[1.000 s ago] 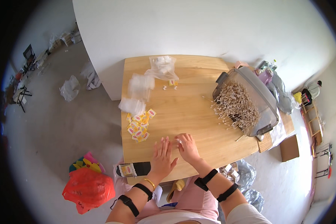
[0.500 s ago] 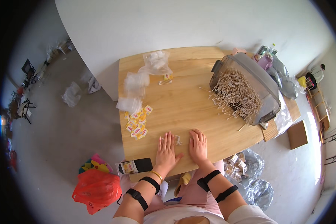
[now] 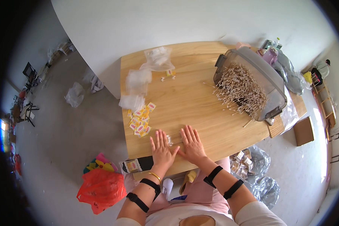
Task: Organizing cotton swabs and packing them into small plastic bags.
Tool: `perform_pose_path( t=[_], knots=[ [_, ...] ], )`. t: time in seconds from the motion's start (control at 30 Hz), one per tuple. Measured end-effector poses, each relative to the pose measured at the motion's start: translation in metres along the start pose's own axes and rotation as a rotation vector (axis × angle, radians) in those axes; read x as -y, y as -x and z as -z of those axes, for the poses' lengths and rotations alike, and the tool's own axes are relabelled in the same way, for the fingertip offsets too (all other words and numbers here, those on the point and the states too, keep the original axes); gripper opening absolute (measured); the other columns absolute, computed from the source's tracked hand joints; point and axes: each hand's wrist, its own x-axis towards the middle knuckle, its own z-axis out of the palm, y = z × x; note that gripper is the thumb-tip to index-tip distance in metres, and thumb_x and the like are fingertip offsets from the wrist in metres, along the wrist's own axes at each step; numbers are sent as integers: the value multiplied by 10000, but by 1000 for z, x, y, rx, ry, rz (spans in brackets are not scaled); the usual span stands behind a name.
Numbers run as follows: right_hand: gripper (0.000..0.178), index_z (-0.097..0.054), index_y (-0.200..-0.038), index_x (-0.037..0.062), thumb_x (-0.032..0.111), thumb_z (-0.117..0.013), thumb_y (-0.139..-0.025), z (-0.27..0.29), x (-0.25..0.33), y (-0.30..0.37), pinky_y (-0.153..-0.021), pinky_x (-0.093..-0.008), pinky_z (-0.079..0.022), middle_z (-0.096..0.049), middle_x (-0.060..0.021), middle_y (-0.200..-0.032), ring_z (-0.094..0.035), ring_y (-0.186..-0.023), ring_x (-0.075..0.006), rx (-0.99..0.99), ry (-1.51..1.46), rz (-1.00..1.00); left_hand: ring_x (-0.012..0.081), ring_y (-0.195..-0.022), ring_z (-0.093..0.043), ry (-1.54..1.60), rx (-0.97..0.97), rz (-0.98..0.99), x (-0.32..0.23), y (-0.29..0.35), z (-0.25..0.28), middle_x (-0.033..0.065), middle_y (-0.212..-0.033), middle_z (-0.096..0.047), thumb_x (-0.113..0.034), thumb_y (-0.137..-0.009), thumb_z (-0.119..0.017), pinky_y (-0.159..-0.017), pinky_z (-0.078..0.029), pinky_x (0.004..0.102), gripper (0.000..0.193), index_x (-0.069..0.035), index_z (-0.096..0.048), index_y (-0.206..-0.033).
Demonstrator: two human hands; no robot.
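Between my two palms on the wooden table [image 3: 184,101] lies a small row of cotton swabs [image 3: 174,139], set side by side. My left hand [image 3: 162,151] rests flat at the row's left end, fingers stretched out. At the right end my right hand [image 3: 193,145] lies with fingers extended, hiding part of the swabs. Both thumbs point inward and nearly meet. Below my left hand, a black strip with a filled packet of swabs [image 3: 132,165] sits at the table's front edge. Yellow and white printed cards [image 3: 140,122] lie scattered beyond my left hand.
A grey clear bin [image 3: 267,75] lies tipped at the right, with a large heap of swabs [image 3: 241,90] spilling out. Clear plastic bags [image 3: 136,83] lie along the table's left side. A red bag [image 3: 101,190] and a bag of small packs [image 3: 243,162] stand below the table.
My right hand has moved left onto the end of the swabs, closer to my left hand. More of the swab row now shows between the hands. The view has shifted slightly.
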Motion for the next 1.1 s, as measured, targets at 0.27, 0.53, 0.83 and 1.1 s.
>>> perform_pose_path(
  t=[0.27, 0.53, 0.83, 1.1],
  knots=[
    [810, -273, -1558, -5, 470, -503, -943, -10, 10, -3, -1255, -485, -101, -190, -268, -1628, -129, -1541, -377, 45, 83, 59, 361, -1552, -64, 28, -16, 16, -3, -2, -9, 269, -1644, -140, -599, -1003, -362, -1233, 4, 567, 909, 103, -171, -1550],
    [888, -246, -1568, 9, 535, -549, -920, -7, 11, -3, -1250, -502, -99, -162, -272, -1633, -115, -1541, -389, 51, 79, 56, 344, -1535, -182, 102, -75, -150, -5, 9, -5, 228, -1631, -236, -555, -1001, -419, -1234, -84, 560, 849, 67, -237, -1550],
    [935, -237, -1570, 6, 567, -578, -904, -10, 11, -8, -1250, -509, -87, -163, -269, -1634, -114, -1541, -387, 53, 180, 90, 328, -1528, -210, 271, -95, -144, 15, 15, 1, 207, -1634, -237, -497, -1006, -467, -1233, -97, 558, 818, 24, -196, -1574],
    [960, -223, -1570, -8, 613, -560, -920, -9, 31, 5, -1251, -509, -88, -162, -267, -1632, -118, -1537, -390, 104, 84, 74, 399, -1497, -251, 265, -535, 356, 135, 89, 42, 255, -1587, -302, -351, -1040, -480, -1199, -181, 583, 647, 30, -298, -1530]
  ],
)
